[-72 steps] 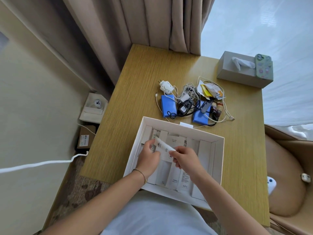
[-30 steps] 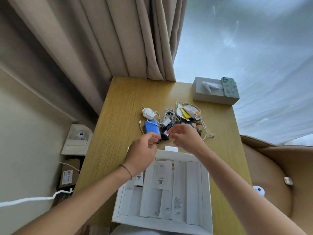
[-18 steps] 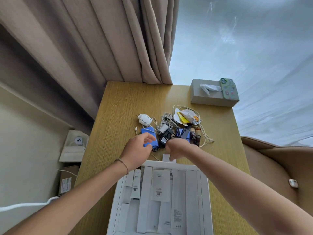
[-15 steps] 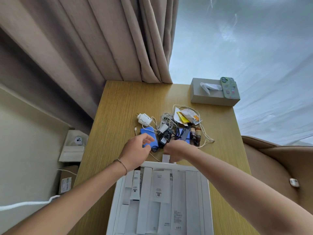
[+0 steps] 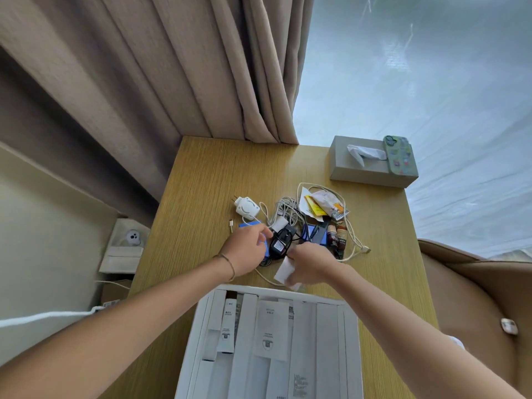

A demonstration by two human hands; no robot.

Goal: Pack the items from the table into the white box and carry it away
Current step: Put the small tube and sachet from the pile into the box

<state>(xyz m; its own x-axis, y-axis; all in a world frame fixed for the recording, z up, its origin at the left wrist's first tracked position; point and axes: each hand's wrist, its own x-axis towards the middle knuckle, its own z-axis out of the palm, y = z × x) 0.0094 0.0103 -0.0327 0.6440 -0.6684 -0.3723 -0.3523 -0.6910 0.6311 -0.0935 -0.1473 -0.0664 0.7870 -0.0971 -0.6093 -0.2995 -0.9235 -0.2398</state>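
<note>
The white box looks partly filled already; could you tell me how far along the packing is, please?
Done: white packets line the white box. In hand: the right hand grips a white card; the left hand rests on the blue pack. Left: chargers, cables, bottles, then carrying.

Soft daylight comes through the sheer white window curtain (image 5: 417,82) at upper right, so shadows on the light wooden counter (image 5: 201,182) stay faint. Wide-angle lens bends the edges, and everything's slightly soft, no harsh glare.

Wooden table (image 5: 207,180): white box (image 5: 352,341), cable clutter (image 5: 288,211), tissue box (image 5: 339,165).
</note>
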